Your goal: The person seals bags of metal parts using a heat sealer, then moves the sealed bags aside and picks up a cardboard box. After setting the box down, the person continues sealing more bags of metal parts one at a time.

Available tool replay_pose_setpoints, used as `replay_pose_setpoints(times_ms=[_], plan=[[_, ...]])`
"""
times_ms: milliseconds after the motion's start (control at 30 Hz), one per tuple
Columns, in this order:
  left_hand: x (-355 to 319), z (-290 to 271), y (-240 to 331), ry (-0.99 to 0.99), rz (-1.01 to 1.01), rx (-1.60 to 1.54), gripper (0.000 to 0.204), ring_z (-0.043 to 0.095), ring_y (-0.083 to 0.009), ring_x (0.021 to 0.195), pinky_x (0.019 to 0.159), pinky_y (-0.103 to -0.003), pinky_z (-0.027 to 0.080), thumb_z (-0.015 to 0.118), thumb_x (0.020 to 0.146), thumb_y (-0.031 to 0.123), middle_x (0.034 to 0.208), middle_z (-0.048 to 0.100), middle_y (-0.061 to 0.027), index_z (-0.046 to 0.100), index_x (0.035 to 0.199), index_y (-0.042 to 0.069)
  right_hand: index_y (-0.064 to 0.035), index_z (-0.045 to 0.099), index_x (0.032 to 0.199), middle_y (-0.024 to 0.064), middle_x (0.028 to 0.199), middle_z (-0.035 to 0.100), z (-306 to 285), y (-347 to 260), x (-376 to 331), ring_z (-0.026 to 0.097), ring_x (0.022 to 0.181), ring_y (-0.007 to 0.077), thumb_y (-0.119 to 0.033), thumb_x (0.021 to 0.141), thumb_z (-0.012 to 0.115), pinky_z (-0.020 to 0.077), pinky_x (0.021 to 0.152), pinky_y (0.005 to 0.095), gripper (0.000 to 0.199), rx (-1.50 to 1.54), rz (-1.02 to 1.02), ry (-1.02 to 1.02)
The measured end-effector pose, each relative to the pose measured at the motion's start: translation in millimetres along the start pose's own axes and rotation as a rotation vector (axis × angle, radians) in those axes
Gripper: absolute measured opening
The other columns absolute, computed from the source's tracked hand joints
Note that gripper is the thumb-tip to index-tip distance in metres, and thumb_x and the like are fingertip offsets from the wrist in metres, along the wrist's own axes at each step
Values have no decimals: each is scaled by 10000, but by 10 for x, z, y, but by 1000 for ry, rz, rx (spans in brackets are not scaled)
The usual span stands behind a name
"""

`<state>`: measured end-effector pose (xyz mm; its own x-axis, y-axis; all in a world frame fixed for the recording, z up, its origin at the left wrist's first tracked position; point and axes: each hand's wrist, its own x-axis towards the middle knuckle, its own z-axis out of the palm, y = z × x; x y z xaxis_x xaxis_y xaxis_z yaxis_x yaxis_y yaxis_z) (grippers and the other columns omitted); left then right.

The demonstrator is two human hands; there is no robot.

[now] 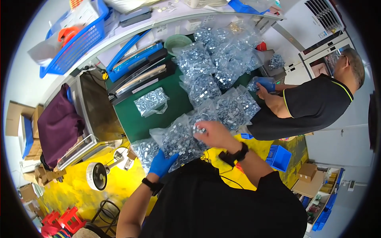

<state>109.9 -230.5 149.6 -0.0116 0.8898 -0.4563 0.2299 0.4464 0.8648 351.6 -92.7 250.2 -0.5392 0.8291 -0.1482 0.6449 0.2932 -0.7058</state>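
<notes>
My left hand (pixel 162 164), in a blue glove, grips the near edge of a clear plastic bag of small metal parts (pixel 176 139) at the front of the green table (pixel 131 119). My bare right hand (pixel 212 134) rests on the top of the same bag, fingers curled around its upper part. Several more clear bags of metal parts (pixel 210 67) are heaped across the table behind it. One bag (pixel 151 101) lies alone to the left.
A co-worker in a black shirt (pixel 305 107) stands at the right, a blue-gloved hand (pixel 266 84) on a bag. Blue binders (pixel 135 59) and a blue basket (pixel 75 43) sit at the back left. A small fan (pixel 97 175) and blue bin (pixel 278 157) stand on the yellow floor.
</notes>
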Motion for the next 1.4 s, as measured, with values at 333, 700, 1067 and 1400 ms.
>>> replay_pose_setpoints(times_ms=[333, 700, 1067, 1400], plan=[[-187, -68, -23, 411, -88, 27, 362, 584, -139, 746, 666, -281, 484, 590, 946, 216, 913, 630, -74, 530, 1263, 51, -75, 672, 1057, 148, 1033, 678, -1697, 2034, 1715, 648, 943, 318, -278, 785, 717, 502, 850, 390, 342, -817, 183, 532], [-88, -12, -157, 521, -103, -362, 287, 550, -106, 752, 695, -237, 463, 551, 967, 137, 945, 608, -26, 549, 1236, 37, -32, 664, 693, 168, 678, 622, -1486, 2574, 2403, 629, 662, 331, -351, 757, 751, 477, 601, 415, 337, -380, 82, 293], [-24, -120, -180, 463, -98, -393, 227, 568, -100, 782, 709, -239, 466, 585, 958, 155, 931, 639, -36, 612, 1142, 24, -21, 638, 627, 48, 601, 609, -1933, 2445, 1598, 573, 570, 129, -120, 836, 692, 454, 539, 299, 237, 232, 263, 392], [62, -156, -399, 504, -5, -482, 259, 592, -125, 818, 741, -263, 483, 576, 964, 181, 957, 656, -54, 614, 1143, -1, 15, 680, 752, 8, 635, 634, -2255, -79, 1284, 542, 579, 42, -144, 862, 703, 431, 566, 206, 195, 114, -10, 261]])
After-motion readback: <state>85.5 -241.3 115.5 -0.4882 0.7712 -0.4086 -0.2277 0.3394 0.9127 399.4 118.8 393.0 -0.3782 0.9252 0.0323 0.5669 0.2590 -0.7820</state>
